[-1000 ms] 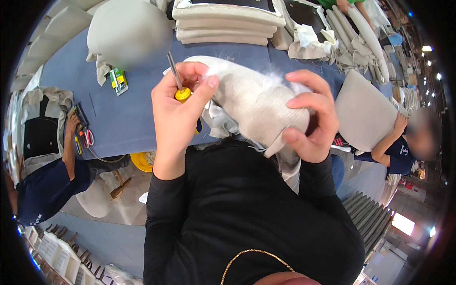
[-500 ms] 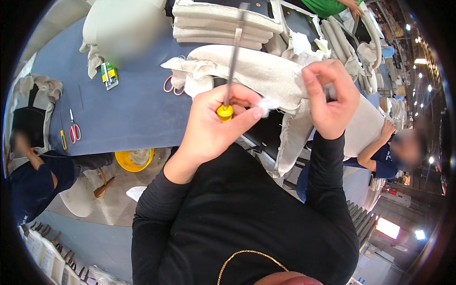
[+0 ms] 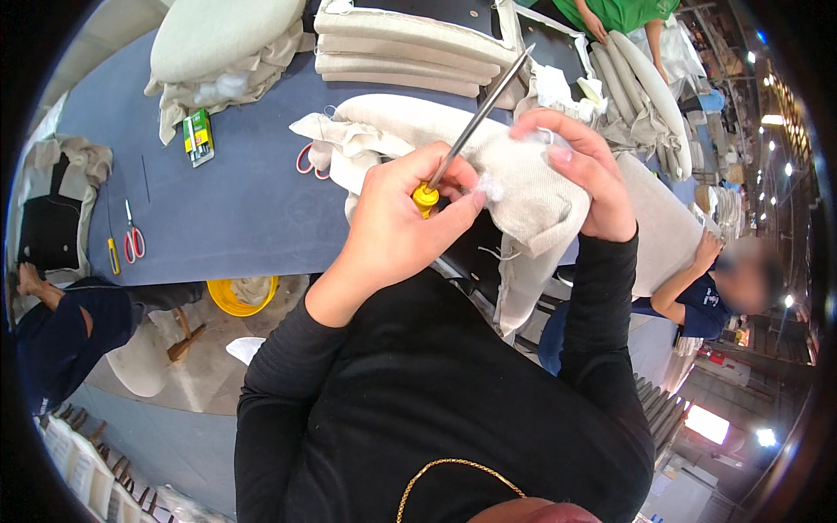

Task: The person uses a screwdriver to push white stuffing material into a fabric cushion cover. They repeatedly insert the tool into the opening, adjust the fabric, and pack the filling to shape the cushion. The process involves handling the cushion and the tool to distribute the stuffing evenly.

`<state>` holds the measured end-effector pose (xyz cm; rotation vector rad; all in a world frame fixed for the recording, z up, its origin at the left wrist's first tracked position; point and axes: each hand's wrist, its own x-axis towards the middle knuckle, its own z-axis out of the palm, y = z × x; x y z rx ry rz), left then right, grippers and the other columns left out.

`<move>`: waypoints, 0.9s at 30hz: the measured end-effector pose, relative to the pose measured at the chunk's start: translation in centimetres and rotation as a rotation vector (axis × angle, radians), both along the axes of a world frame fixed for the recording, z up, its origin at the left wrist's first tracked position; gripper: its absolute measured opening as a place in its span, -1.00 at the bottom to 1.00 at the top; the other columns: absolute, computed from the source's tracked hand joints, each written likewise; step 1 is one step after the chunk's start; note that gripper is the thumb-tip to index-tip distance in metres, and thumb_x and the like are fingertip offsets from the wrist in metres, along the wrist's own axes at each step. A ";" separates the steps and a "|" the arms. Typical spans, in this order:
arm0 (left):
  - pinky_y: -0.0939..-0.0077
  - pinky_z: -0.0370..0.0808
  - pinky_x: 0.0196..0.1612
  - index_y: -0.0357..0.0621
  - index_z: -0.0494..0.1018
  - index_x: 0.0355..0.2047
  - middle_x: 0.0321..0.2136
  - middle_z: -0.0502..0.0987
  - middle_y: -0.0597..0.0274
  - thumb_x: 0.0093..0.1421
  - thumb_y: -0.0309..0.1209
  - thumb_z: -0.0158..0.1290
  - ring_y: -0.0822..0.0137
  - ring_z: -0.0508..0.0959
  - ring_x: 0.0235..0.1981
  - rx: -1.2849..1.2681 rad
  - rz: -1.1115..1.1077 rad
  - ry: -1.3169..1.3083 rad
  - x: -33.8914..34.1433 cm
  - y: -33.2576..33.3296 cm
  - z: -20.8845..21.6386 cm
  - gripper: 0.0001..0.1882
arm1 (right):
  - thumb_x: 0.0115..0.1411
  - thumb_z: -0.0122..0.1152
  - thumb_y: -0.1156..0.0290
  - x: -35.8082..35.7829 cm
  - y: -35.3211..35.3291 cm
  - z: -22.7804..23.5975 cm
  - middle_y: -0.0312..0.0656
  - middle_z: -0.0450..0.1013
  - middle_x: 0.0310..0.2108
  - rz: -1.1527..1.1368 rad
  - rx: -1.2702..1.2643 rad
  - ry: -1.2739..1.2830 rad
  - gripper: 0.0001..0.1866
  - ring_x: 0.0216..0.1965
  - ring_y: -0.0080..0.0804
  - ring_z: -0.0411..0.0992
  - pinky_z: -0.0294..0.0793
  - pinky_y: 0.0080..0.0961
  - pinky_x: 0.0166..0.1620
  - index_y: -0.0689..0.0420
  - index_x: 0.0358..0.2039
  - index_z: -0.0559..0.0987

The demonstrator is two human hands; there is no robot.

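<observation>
My left hand (image 3: 403,218) is closed round a yellow-handled screwdriver (image 3: 466,135), its long metal shaft pointing up and away to the right. Between that hand's thumb and forefinger sits a tuft of white stuffing (image 3: 491,187). My right hand (image 3: 597,179) is at the corner of a beige fabric-covered cushion (image 3: 532,192), its thumb and fingers curled over a wisp of white fibre (image 3: 547,137). The cushion lies in front of me, with loose cloth at its left end and a dark underside partly showing. My left hand hides part of it.
Red-handled scissors (image 3: 133,244) and another yellow-handled tool (image 3: 113,255) lie on the blue-grey table (image 3: 253,200). Stacked beige cushions (image 3: 401,65) stand at the back. Below the table edge is a yellow bucket (image 3: 228,301). Co-workers are at left, right (image 3: 697,288) and far right.
My right hand has come down and left onto the cushion corner, which is now raised and bunched. The screwdriver has tilted to the right. The left hand has barely moved.
</observation>
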<state>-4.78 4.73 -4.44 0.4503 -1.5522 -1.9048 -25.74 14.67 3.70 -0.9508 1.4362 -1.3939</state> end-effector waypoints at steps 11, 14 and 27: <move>0.62 0.49 -0.14 -0.21 0.57 -0.24 -0.31 0.60 0.39 0.27 -0.53 0.32 0.57 0.55 -0.27 0.001 0.074 -0.013 -1.1 -1.1 -0.5 -0.87 | 0.35 0.10 0.53 1.5 -0.6 -1.8 -0.06 0.49 0.15 -0.388 -0.395 0.407 -0.57 0.05 -0.31 0.52 0.50 -0.42 0.04 0.29 0.21 0.53; 0.60 0.50 -0.13 -0.22 0.56 -0.23 -0.31 0.60 0.39 0.28 -0.53 0.31 0.57 0.56 -0.27 -0.070 0.073 -0.033 -1.0 -1.5 -0.8 -0.87 | 0.33 0.14 0.40 0.3 -0.4 -0.7 -0.01 0.54 0.11 -0.103 -0.261 0.355 -0.61 0.08 -0.21 0.53 0.44 -0.31 0.16 0.30 0.11 0.62; 0.62 0.37 -0.45 -0.07 0.48 -0.01 -0.20 0.64 0.31 0.39 -0.41 0.24 0.48 0.66 -0.29 0.436 0.081 0.085 -1.5 -2.7 -1.8 -0.77 | -0.15 0.59 0.37 1.1 -0.4 0.9 0.02 0.45 0.15 0.098 -0.292 1.299 -0.62 0.19 0.06 0.44 0.41 -0.07 0.25 0.09 -0.26 0.67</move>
